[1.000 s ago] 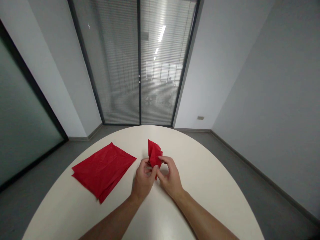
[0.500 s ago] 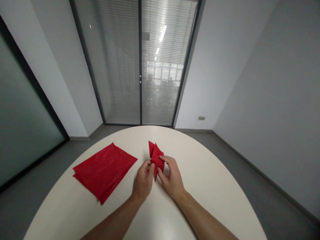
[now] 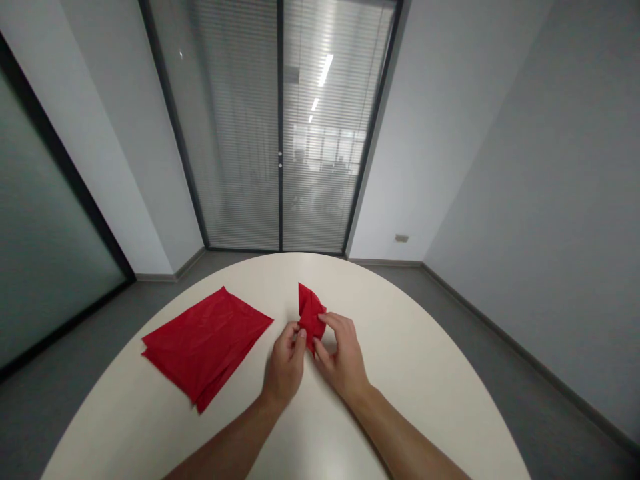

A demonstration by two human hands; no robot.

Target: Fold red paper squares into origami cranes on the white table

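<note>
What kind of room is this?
Probably a small office or meeting room, judging by the pale, curved-edge table, the dark-framed glass partition with blinds, and the greenish panel at left.

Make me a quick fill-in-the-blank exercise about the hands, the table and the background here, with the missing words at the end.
1. The left hand and the right hand hold a small piece whose colour is ____.
2. The larger flat piece lies on the table, to the ____ of the small piece as the person sees it.
3. Beyond the table, the slats of the blinds run ____, not vertically.

Missing words: red; left; horizontally.
</note>
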